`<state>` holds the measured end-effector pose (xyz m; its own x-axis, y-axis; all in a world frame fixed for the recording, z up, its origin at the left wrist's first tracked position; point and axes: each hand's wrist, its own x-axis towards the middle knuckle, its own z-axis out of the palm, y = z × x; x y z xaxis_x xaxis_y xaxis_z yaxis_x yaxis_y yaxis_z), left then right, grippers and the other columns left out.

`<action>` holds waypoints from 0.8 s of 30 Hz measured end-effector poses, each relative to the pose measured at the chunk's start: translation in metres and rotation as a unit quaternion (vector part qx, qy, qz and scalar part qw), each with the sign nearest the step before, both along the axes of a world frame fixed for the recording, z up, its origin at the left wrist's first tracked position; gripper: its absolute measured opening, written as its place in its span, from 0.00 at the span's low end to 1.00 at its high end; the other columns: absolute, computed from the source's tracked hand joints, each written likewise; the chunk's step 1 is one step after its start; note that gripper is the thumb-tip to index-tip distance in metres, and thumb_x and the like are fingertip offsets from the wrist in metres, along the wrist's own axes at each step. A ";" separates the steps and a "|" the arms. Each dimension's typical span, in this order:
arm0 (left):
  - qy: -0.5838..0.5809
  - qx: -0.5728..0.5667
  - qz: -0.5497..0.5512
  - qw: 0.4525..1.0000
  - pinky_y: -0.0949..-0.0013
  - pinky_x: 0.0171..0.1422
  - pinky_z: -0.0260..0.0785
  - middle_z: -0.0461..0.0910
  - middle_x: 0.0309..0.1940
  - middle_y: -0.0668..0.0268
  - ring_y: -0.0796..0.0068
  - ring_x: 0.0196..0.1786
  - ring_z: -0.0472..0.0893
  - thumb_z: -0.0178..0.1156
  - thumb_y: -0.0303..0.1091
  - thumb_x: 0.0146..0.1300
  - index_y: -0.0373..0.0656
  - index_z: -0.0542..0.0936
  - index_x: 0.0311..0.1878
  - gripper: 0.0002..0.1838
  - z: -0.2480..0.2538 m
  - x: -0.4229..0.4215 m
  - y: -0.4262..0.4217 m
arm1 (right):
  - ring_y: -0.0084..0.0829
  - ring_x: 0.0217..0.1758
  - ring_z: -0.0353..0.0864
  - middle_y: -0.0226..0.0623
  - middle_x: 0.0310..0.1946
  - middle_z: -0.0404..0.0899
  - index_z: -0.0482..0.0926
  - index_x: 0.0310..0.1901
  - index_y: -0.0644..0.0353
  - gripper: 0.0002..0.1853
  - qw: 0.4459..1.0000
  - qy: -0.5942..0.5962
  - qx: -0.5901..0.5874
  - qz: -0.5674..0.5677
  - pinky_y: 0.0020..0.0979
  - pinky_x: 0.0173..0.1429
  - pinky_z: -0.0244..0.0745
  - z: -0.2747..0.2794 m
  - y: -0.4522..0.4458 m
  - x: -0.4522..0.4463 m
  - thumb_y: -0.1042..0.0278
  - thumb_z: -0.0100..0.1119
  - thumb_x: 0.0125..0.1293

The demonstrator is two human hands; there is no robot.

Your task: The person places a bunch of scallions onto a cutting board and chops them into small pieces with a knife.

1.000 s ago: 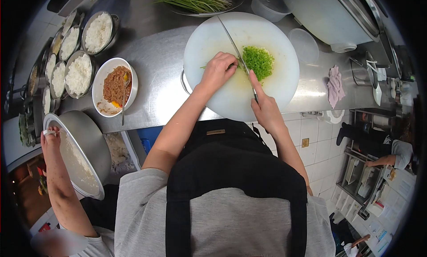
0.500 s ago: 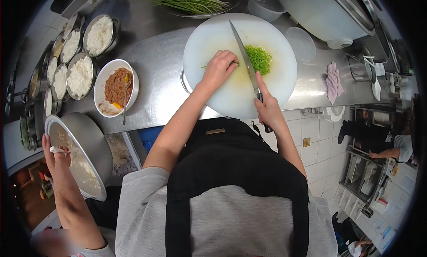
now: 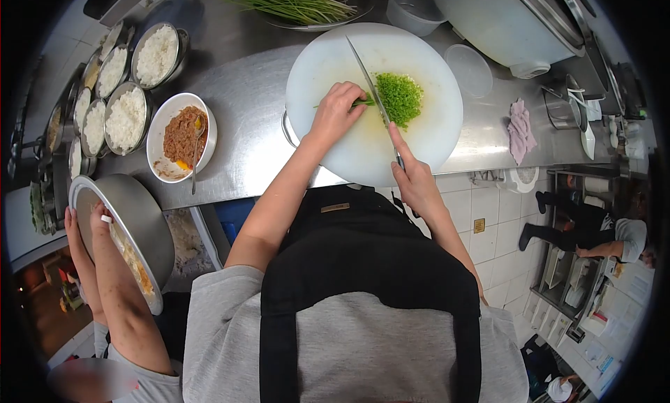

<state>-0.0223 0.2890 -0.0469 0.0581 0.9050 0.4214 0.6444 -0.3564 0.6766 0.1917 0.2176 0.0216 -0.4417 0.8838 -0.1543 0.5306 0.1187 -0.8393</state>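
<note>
On the round white cutting board (image 3: 436, 134), my left hand (image 3: 338, 111) presses a small bunch of green onions (image 3: 363, 101) with curled fingers. My right hand (image 3: 416, 183) grips the handle of a long kitchen knife (image 3: 370, 80), its index finger stretched along the blade. The blade lies close to my left fingertips, at the cut end of the bunch. Just right of the blade sits a pile of finely chopped green onions (image 3: 401, 99).
Long uncut green onions (image 3: 293, 2) lie in a metal tray behind the board. To the left stand a white bowl of minced brown food (image 3: 185, 141) with a spoon and several bowls of rice (image 3: 127, 117). A co-worker's hands reach into a large metal pot (image 3: 150, 218). A pink cloth (image 3: 520, 131) lies right.
The knife and my right hand have shifted slightly left, and the chopped pile looks larger. My left hand has moved slightly left. The co-worker's arm reaches deeper into the pot.
</note>
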 end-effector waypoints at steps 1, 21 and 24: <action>0.004 0.001 -0.001 1.000 0.60 0.49 0.73 0.80 0.38 0.63 0.59 0.46 0.79 0.69 0.25 0.51 0.39 0.80 0.38 0.11 0.000 0.001 -0.001 | 0.63 0.52 0.78 0.66 0.44 0.80 0.48 0.78 0.42 0.39 1.000 -0.016 0.017 0.010 0.47 0.59 0.69 0.002 -0.002 -0.001 0.78 0.48 0.69; -0.005 0.007 -0.034 0.999 0.61 0.48 0.73 0.81 0.33 0.63 0.59 0.42 0.78 0.65 0.23 0.52 0.39 0.80 0.33 0.05 -0.003 -0.003 0.007 | 0.61 0.34 0.80 0.61 0.28 0.79 0.51 0.78 0.44 0.39 0.994 -0.093 0.057 0.028 0.53 0.45 0.71 -0.008 0.010 -0.012 0.78 0.47 0.66; -0.008 0.003 -0.038 0.999 0.61 0.48 0.73 0.81 0.34 0.62 0.58 0.43 0.79 0.65 0.23 0.53 0.39 0.80 0.33 0.05 -0.003 -0.002 0.005 | 0.63 0.49 0.79 0.65 0.49 0.79 0.49 0.78 0.40 0.39 0.991 -0.126 -0.040 0.019 0.49 0.58 0.69 0.001 0.020 -0.018 0.78 0.45 0.68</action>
<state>-0.0243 0.2944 -0.0496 0.1195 0.8955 0.4287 0.6040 -0.4083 0.6845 0.1741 0.2378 0.0230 -0.4124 0.8478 -0.3334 0.7208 0.0798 -0.6885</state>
